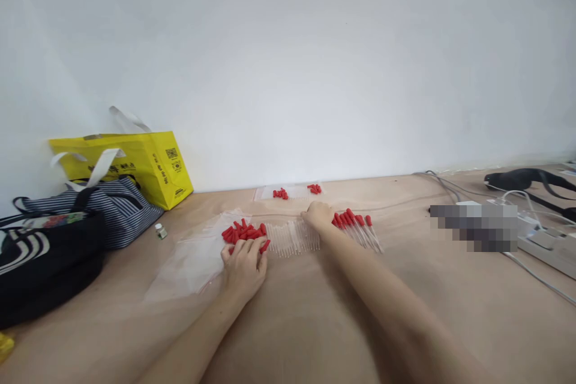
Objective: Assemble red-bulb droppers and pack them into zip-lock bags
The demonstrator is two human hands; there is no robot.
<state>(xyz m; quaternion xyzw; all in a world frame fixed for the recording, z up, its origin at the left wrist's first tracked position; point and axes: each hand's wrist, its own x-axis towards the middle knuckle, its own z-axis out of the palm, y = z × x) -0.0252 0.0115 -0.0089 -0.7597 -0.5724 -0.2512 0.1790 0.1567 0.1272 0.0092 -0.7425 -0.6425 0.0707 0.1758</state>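
Tubes [292, 239]: uncapped row on the desk [297, 318]
Capped tubes [360, 223]: several, right of the row
Caps [243, 230]: loose heap left of the row; smaller groups behind it
Left hand [243, 265]: over the heap, grip cannot be told
Right hand [318, 216]: at the row's right end, grip hidden

Before you, the red caps [240, 231] look smooth and rubbery, the tubes [291, 239] clear and glassy; your flat bags [191, 257] show thin, translucent plastic, the striped bag [120, 219] matt cloth, the table [292, 324] a smooth, low-sheen top, the wall [288, 72] matt paint.
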